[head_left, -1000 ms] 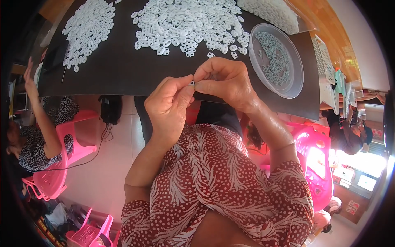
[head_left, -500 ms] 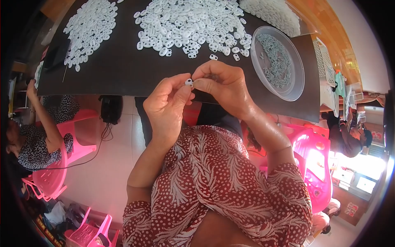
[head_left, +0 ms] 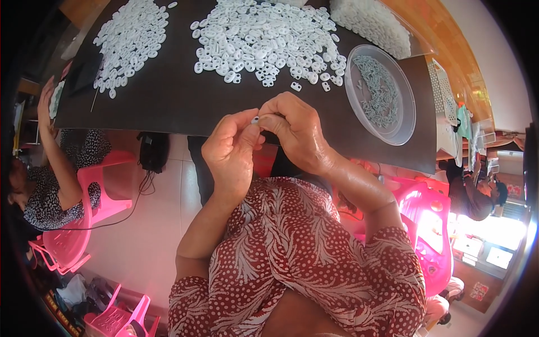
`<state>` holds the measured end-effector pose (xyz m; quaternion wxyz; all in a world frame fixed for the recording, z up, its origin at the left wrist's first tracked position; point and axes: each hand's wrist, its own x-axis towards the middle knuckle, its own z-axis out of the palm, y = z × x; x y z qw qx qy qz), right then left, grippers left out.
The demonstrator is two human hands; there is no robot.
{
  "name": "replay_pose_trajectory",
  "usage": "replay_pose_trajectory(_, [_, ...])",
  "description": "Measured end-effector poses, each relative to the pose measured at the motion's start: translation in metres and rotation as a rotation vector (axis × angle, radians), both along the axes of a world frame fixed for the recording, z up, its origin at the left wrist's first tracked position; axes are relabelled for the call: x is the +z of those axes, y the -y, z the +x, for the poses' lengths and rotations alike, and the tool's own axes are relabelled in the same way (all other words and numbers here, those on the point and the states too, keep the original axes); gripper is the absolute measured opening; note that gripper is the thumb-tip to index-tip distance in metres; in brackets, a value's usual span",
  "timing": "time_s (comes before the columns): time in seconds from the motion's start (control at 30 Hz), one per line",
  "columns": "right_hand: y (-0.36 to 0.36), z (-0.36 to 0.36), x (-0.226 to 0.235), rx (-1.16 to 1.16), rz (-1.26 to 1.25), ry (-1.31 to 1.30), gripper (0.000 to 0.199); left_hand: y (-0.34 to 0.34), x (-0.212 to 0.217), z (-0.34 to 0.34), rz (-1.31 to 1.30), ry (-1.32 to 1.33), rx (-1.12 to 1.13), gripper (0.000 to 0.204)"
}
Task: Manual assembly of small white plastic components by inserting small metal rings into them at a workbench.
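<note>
Between my two hands, at the near edge of the dark table (head_left: 168, 115), is a small white plastic piece (head_left: 255, 119) with a dark hole, mostly covered by fingers. My left hand (head_left: 231, 150) pinches it between thumb and forefinger. My right hand (head_left: 297, 128) presses its thumb and curled forefinger against the piece's right side; whether a smaller part is in that pinch is hidden. Beyond my hands spreads a big pile of white two-holed oval pieces (head_left: 269, 42). On the right stands a round clear tub (head_left: 403, 126) with many small grey-green pins (head_left: 377, 92) in it.
A second pile of white oval pieces (head_left: 130, 42) lies at the far left, with a thin metal rod (head_left: 94, 100) beside it. A clear box of white pieces (head_left: 373, 28) stands at the back right. Another person (head_left: 62, 180) sits at left on a pink chair (head_left: 67, 241).
My right hand has turned and closed in over the white piece, covering more of it. The table and its piles sit slightly lower in view. The person at left has raised a hand.
</note>
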<state>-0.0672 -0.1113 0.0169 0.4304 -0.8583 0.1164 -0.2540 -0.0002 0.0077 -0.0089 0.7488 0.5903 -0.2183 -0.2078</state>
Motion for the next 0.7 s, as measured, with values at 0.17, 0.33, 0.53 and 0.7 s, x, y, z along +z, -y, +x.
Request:
replay_pose_trajectory(0.17, [0.014,0.017,0.010,0.041,-0.054,-0.004,0.008,-0.006,0.006,0.015,-0.085,-0.138,0.048,0.019])
replay_pose_trajectory(0.33, [0.034,0.062,-0.011,-0.032,-0.594,0.090,0.010,-0.011,0.005,0.026,-0.143,-0.083,0.101,0.019])
replay_pose_trajectory(0.53, [0.034,0.082,-0.024,0.048,-0.790,0.047,0.010,-0.013,0.005,0.024,-0.127,-0.126,0.103,0.019])
replay_pose_trajectory(0.7, [0.029,0.083,-0.022,0.084,-0.776,0.035,0.008,-0.012,0.005,0.025,-0.141,-0.129,0.124,0.019])
